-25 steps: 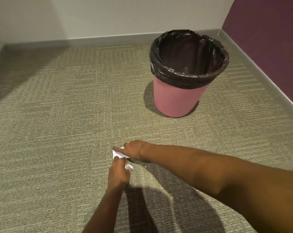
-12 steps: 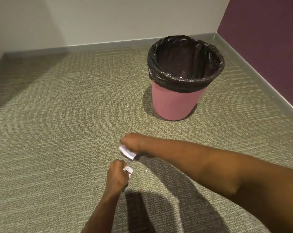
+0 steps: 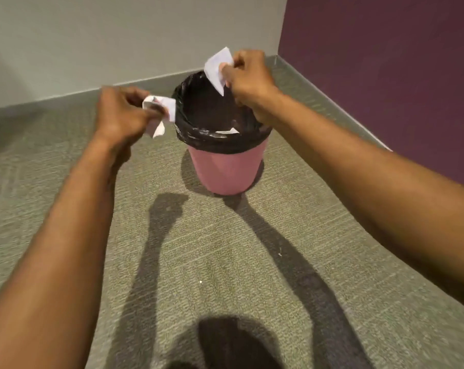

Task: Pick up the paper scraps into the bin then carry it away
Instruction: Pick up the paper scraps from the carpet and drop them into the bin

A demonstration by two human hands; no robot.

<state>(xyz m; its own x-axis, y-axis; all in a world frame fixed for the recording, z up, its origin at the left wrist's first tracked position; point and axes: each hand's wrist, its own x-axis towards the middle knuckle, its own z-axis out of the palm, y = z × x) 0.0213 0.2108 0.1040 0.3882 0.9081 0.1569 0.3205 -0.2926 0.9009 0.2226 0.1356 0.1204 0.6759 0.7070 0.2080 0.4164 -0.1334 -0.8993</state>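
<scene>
**Two hands holding paper scraps at a pink bin**

Seen from the person's own head, looking down: two bare forearms reach forward over a grey-green carpet.

The left hand is curled closed, its fingers pinched around a crumpled white paper scrap. The scrap sticks out from the fingertips toward the right, and its edge overlaps the left rim of the bin in this view — whether it is over the opening or just outside it cannot be told.

The right hand is also closed, pinching a flatter white paper piece that juts out to the left of the fingers. This hand sits higher and further forward than the left, over the far right part of the bin's opening.

Between and below the two hands stands the pink bin, upright on the carpet and lined with a black bag folded over its rim. Inside, against the near wall of the bag below the right wrist, a white sliver of paper shows.

Beyond the hands a pale wall meets the floor; to the right of the right arm is a dark purple wall. Shadows of both arms fall on the carpet nearer the viewer than the bin, and a few tiny white specks lie there too.
</scene>
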